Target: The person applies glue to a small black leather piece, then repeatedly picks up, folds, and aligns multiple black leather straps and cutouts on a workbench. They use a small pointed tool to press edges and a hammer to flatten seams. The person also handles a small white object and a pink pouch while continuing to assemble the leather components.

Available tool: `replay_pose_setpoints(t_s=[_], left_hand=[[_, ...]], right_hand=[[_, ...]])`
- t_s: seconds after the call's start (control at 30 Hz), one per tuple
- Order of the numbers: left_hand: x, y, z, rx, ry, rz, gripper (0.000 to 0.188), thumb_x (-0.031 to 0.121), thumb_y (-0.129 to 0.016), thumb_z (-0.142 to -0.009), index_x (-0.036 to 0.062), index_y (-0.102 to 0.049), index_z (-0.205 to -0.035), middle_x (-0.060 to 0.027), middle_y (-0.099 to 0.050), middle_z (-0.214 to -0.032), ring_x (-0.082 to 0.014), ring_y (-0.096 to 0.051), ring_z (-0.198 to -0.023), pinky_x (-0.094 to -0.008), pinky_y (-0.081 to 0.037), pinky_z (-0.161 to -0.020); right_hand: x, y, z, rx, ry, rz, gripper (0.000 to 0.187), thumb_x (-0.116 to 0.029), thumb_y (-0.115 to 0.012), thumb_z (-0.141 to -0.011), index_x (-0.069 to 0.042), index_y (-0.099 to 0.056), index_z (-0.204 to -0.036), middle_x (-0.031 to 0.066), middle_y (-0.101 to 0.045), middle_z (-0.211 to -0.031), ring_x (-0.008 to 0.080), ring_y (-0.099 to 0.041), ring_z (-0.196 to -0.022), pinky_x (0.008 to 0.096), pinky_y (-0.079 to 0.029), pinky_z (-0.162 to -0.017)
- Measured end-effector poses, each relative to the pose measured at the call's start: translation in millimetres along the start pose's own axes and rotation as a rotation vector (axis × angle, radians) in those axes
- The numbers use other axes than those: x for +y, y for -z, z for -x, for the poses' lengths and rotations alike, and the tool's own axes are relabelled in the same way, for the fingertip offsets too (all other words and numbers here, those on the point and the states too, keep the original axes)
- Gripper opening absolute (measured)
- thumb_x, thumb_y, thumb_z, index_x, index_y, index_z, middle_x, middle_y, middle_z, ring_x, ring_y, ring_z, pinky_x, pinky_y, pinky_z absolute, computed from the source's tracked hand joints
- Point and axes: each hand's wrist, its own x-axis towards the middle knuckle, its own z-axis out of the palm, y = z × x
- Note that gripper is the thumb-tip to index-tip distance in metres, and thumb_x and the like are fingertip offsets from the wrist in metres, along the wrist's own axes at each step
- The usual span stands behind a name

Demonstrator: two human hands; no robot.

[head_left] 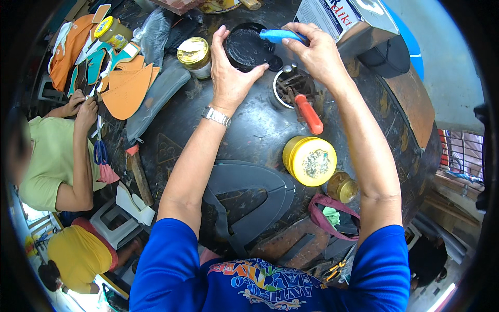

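Note:
My left hand (231,86) curves round the near left side of a round black container (245,48), whose inside is coated with something dark and glossy. Between the fingers and thumb of my right hand (318,54) is a flat blue piece (278,35), perhaps a brush handle or an applicator. Its left end reaches over the container's right rim; I cannot make out what is at the tip. Just below the right hand stands a can of dark metal pieces (293,86), with a red-handled tool (310,115) leaning out of it. Left of my left hand is a yellow-lidded jar (194,54).
A yellow tub (310,161) and a small jar (341,187) stand inside my right forearm. Dark grey cut pieces (260,205) lie near me. A hammer (139,174), scissors (100,151) and orange pieces (127,96) are leftward, beside a person in light green. A large box (358,26) stands far right.

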Motion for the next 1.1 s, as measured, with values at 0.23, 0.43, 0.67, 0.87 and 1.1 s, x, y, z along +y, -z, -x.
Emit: replay_pose_setpoints(t_s=[0.23, 0.43, 0.67, 0.87, 1.1], left_hand=[[13.4, 15.3, 11.1, -0.027, 0.089, 0.154, 0.113, 0.017, -0.096, -0.059, 0.0067, -0.028, -0.15, -0.0226, -0.045, -0.141, -0.0302, -0.045, -0.134, -0.0404, -0.034, -0.116], [37.3, 36.2, 27.6, -0.041, 0.184, 0.396, 0.112, 0.016, -0.095, -0.06, 0.0049, -0.028, -0.149, -0.0219, -0.044, -0.142, -0.0305, -0.044, -0.135, -0.0406, -0.035, -0.115], [81.2, 101.4, 53.7, -0.029, 0.215, 0.524, 0.115, 0.007, -0.095, -0.06, 0.0052, -0.024, -0.151, -0.0198, -0.039, -0.144, -0.0275, -0.042, -0.136, -0.039, -0.035, -0.117], [98.8, 191.7, 75.7, 0.077, 0.231, 0.369, 0.116, 0.003, -0.093, -0.06, 0.003, -0.022, -0.152, -0.0207, -0.033, -0.147, -0.0278, -0.038, -0.138, -0.0386, -0.033, -0.118], [89.3, 276.4, 93.1, 0.195, 0.167, 0.205, 0.109, -0.002, -0.09, -0.064, 0.0042, -0.024, -0.15, -0.018, -0.037, -0.143, -0.0257, -0.044, -0.131, -0.0392, -0.039, -0.114]], right_hand=[[-27.2, 8.7, -6.8, -0.125, 0.146, 0.178, 0.035, -0.029, -0.072, -0.086, -0.012, -0.072, -0.117, 0.0126, -0.067, -0.101, 0.0314, -0.065, -0.098, 0.0411, -0.052, -0.088], [-66.3, 22.4, -0.8, 0.002, 0.297, 0.18, 0.046, -0.042, -0.066, -0.094, -0.016, -0.065, -0.132, 0.0045, -0.069, -0.116, 0.019, -0.064, -0.097, 0.0328, -0.051, -0.082], [-117.1, 76.7, 15.4, 0.118, -0.028, -0.397, 0.042, -0.019, -0.067, -0.096, -0.004, -0.058, -0.134, 0.0038, -0.063, -0.102, 0.0112, -0.056, -0.088, 0.0278, -0.048, -0.078], [-138.6, 122.5, 63.3, 0.034, -0.113, -0.26, 0.037, -0.038, -0.059, -0.099, -0.012, -0.07, -0.123, -0.0002, -0.067, -0.104, 0.0077, -0.054, -0.085, 0.0242, -0.042, -0.075], [-171.4, 80.7, 160.4, -0.255, -0.314, -0.377, 0.027, -0.017, -0.066, -0.096, 0.001, -0.069, -0.115, 0.0104, -0.071, -0.112, 0.0152, -0.064, -0.103, 0.0325, -0.049, -0.093]])
